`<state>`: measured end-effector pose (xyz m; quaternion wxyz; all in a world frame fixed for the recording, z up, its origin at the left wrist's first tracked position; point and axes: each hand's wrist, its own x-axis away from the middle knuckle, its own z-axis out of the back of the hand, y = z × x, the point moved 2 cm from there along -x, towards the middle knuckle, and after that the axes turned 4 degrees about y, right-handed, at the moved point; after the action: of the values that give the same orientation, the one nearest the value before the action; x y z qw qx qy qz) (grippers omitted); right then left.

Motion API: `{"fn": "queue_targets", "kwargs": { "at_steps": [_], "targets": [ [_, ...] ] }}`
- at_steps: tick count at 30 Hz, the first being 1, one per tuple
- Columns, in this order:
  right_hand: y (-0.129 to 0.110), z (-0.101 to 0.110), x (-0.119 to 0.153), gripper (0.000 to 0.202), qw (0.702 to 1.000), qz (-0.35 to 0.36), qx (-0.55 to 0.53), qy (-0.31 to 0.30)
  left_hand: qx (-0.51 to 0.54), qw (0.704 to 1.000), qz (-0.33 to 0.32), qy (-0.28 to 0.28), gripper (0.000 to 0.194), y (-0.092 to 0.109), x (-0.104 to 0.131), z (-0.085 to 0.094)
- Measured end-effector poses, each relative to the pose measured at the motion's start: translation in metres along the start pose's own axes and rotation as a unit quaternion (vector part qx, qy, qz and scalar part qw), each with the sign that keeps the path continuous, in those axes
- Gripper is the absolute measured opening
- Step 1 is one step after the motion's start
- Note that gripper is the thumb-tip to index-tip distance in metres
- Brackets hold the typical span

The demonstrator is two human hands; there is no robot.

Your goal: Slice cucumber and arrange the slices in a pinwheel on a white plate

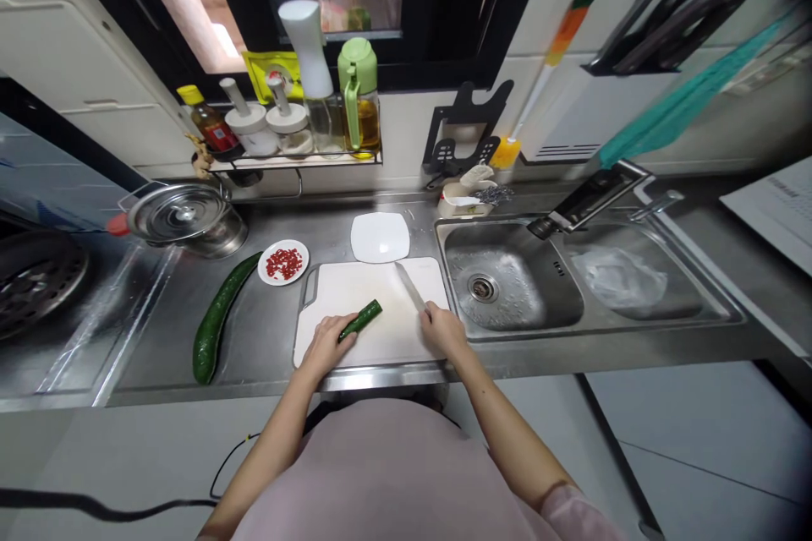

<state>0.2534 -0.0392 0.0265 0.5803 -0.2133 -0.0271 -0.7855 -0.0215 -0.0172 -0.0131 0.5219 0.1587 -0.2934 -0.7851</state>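
A short piece of cucumber [366, 317] lies slantwise on the white cutting board [339, 283]. My left hand [326, 344] rests on the board with its fingers closed over the near end of that piece. In my right hand [444, 330] is a kitchen knife [410, 284], its blade pointing away from me, low over the right side of the board and apart from the cucumber. Just behind the board sits a white square plate [381, 238]. To the left are a long whole cucumber [222, 317] and a small plate of chopped red pieces [285, 264].
At right is a double sink [520, 279], with a plastic bag [622, 277] in the far basin. A lidded pot [190, 220] stands at back left. Above hangs a rack of bottles and jars [298, 156]. A knife holder [596, 110] is on the wall.
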Motion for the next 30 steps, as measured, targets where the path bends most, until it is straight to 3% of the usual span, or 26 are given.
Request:
{"fn": "queue_targets", "kwargs": {
  "at_steps": [3, 7, 12, 15, 23, 30],
  "targets": [
    [-0.011, -0.001, 0.005, 0.030, 0.999, 0.027, 0.015, -0.014, -0.018, 1.000, -0.006, 0.003, 0.045, -0.003, 0.002, 0.005],
    [-0.022, -0.003, 0.010, 0.030, 0.997, 0.063, 0.038, -0.035, -0.066, 0.997, -0.017, 0.048, 0.042, 0.001, -0.002, 0.008],
    [-0.028, -0.002, 0.010, 0.030, 0.995, 0.075, 0.051, -0.043, -0.080, 0.992, -0.070, 0.071, 0.048, 0.017, -0.020, -0.005],
    [-0.028, -0.003, 0.009, 0.030, 0.994, 0.081, 0.052, -0.045, -0.096, 0.988, -0.088, 0.083, 0.042, 0.018, -0.026, -0.013],
    [-0.030, -0.003, 0.011, 0.025, 0.994, 0.087, 0.054, -0.029, -0.112, 0.985, -0.112, 0.074, 0.044, 0.010, -0.020, -0.014],
    [-0.051, -0.002, 0.027, 0.025, 0.991, 0.126, 0.025, -0.026, -0.125, 0.982, -0.107, 0.088, 0.046, 0.010, -0.018, -0.021]
  ]
}}
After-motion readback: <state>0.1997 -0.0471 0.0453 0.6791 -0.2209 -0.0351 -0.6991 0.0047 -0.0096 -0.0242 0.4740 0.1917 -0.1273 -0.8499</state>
